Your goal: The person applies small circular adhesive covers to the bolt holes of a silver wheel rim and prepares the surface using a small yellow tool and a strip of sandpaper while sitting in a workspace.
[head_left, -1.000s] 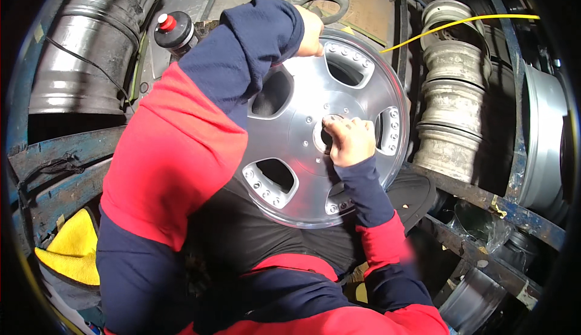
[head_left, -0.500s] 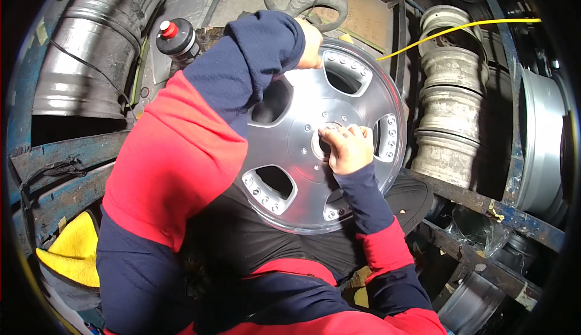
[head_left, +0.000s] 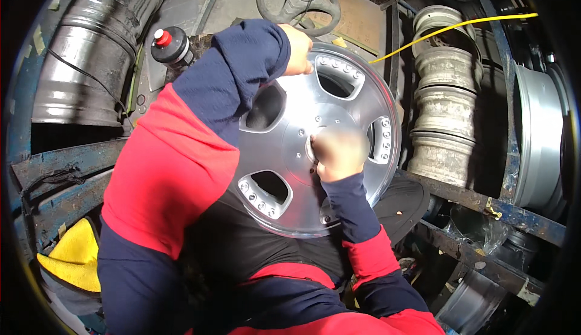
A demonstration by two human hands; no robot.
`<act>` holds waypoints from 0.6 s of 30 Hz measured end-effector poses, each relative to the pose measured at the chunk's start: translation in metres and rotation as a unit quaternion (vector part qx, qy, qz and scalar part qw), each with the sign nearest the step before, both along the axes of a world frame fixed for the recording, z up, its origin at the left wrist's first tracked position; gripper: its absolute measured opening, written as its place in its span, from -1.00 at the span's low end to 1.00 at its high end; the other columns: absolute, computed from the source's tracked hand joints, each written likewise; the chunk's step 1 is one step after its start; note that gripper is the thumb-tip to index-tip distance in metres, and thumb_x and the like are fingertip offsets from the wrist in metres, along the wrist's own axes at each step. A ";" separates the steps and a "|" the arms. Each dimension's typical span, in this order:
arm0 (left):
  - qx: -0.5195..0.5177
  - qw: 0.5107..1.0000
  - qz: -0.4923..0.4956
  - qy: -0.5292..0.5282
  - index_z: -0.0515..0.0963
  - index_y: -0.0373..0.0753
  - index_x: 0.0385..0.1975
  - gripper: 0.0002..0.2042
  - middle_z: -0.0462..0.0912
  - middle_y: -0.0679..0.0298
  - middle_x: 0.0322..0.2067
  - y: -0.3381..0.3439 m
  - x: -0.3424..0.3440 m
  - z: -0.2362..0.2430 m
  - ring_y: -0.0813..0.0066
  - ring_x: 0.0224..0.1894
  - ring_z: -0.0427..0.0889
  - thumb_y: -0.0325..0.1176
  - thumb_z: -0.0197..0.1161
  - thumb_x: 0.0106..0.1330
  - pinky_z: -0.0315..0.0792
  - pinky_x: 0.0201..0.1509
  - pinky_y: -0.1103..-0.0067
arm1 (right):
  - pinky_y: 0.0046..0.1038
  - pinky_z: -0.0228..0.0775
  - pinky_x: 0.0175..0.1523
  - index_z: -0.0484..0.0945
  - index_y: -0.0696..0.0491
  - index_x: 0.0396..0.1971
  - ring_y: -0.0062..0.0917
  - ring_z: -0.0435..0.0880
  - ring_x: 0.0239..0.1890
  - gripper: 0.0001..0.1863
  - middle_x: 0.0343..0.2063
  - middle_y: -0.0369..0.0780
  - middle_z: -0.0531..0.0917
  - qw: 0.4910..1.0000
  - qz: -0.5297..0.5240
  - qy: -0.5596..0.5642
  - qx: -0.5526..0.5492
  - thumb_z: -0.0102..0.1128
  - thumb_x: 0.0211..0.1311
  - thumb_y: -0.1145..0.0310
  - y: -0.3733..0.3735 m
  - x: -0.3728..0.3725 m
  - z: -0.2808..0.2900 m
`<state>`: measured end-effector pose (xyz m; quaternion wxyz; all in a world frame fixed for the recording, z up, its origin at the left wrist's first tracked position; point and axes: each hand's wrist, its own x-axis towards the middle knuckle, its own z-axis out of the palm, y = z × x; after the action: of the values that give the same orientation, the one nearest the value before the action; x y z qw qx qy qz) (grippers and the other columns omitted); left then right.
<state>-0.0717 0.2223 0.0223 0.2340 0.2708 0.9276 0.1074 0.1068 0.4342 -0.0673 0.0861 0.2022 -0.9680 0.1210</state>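
Observation:
A polished silver alloy wheel (head_left: 284, 171) lies tilted across my lap, with wide openings between its spokes and small bolts beside them. At its far left edge, my left hand (head_left: 298, 52) bends over the rim and grips it, fingertips against the face; the sleeve hides part of this hand. Over the hub in the middle is my right hand (head_left: 340, 152), beside the round centre bore (head_left: 310, 149). Its fingers are smeared, so their pose and anything in them cannot be made out.
A black bottle with a red cap (head_left: 171, 45) stands beyond my left arm. Stacked dirty rims (head_left: 446, 102) are at right behind a blue metal frame (head_left: 484, 205). Large metal cylinders (head_left: 88, 62) lie at left, above a yellow cloth (head_left: 72, 256). A yellow cord (head_left: 451, 30) crosses at far right.
The whole scene has shifted slightly left in view. My right hand stays at the hub and is now blurred. My left hand keeps its place on the rim.

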 end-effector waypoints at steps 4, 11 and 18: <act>0.012 0.999 0.015 -0.028 0.47 -0.25 0.26 -0.44 0.65 -0.06 0.07 0.000 -0.003 -0.004 0.05 0.16 0.61 -0.06 0.26 0.33 0.44 0.28 0.35 | -0.17 0.29 0.12 0.71 -0.13 -0.21 -0.37 0.62 -0.20 -0.67 -0.47 -0.32 0.65 1.000 -0.016 0.007 0.008 0.27 -0.03 0.51 -0.008 0.012 -0.012; -0.005 1.000 0.016 -0.026 0.46 -0.24 0.27 -0.42 0.66 -0.04 0.06 0.003 -0.004 -0.007 0.06 0.16 0.62 -0.03 0.25 0.34 0.44 0.28 0.34 | -0.19 0.30 0.10 0.71 -0.11 -0.21 -0.32 0.62 -0.15 -0.69 -0.40 -0.29 0.70 1.000 -0.023 -0.010 0.000 0.30 -0.01 0.50 -0.005 0.008 -0.007; -0.011 0.999 0.004 -0.036 0.46 -0.20 0.29 -0.42 0.68 -0.03 0.03 0.001 -0.002 -0.004 0.08 0.13 0.63 -0.03 0.25 0.34 0.45 0.26 0.36 | -0.27 0.29 -0.09 0.71 -0.13 -0.23 -0.36 0.61 -0.19 -0.70 -0.38 -0.33 0.70 0.998 -0.064 0.008 -0.003 0.30 -0.02 0.50 -0.011 0.005 -0.009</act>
<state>-0.0740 0.2233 0.0181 0.2694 0.2604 0.9208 0.1083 0.1115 0.4228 -0.0759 0.1025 0.1407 -0.9778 0.1166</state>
